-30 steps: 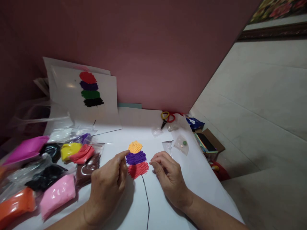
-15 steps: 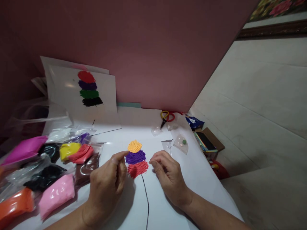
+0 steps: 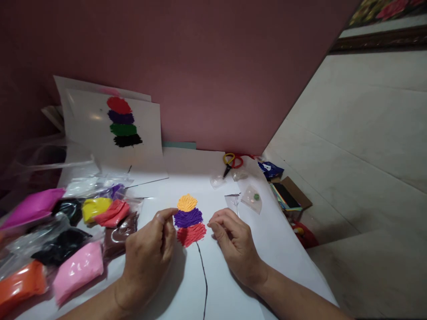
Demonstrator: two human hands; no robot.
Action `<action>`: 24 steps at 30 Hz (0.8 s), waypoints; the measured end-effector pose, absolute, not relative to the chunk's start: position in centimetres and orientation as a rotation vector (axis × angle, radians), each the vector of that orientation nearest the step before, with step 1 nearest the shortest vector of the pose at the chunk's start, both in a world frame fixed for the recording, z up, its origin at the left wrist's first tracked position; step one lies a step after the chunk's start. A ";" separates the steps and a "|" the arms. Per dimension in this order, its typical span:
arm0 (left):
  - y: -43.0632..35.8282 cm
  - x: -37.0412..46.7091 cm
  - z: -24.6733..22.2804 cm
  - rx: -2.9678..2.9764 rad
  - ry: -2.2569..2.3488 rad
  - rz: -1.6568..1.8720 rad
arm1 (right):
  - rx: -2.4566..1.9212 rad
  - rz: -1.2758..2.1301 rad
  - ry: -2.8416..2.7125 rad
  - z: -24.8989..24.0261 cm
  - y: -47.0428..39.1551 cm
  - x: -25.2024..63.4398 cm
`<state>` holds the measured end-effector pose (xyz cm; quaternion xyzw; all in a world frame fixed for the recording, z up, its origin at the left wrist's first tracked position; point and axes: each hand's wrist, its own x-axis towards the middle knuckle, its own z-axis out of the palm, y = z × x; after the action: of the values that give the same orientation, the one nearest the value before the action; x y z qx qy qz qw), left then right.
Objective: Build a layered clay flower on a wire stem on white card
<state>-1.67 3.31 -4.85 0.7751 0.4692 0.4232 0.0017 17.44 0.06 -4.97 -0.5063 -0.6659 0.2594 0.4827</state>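
Left hand (image 3: pixel 150 253) is curled, index fingertip beside the left edge of the clay shape (image 3: pixel 188 218); right hand (image 3: pixel 235 249), thumb and fingertips drawn close, is near its other side. Whether either holds anything, I cannot tell. Neither has noticeably moved this past second, and the shape's bands look unaltered, suggesting a pause. A black line (image 3: pixel 206 278) trails nearward from it across white paper (image 3: pixel 188 289); beyond are scissors (image 3: pixel 228 168) and a propped sheet (image 3: pixel 148 138).

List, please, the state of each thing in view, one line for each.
Left grip: curled, contents unclear
Right grip: curled, contents unclear
Yellow layer: ridged
Purple layer: ridged
Red layer: ridged
Scissors: lying, blades seemingly together
Box: open
Back sheet: propped up
Pink packet: filled
Orange packet: filled
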 end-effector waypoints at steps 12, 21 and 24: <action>3.4 -1.7 -4.8 2.470 1.532 1.314 | -1.246 0.661 -1.617 -5.1 0.0 17.4; 3.3 -1.7 -4.6 2.443 1.546 1.317 | -1.248 0.646 -1.613 -5.0 -0.1 17.4; 3.4 -1.7 -4.6 2.458 1.523 1.335 | -1.244 0.652 -1.609 -5.2 -0.1 17.4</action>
<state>-1.69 3.45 -4.62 0.7715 0.4782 0.4190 -0.0215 17.44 -0.07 -5.16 -0.5102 -0.6602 0.2674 0.4820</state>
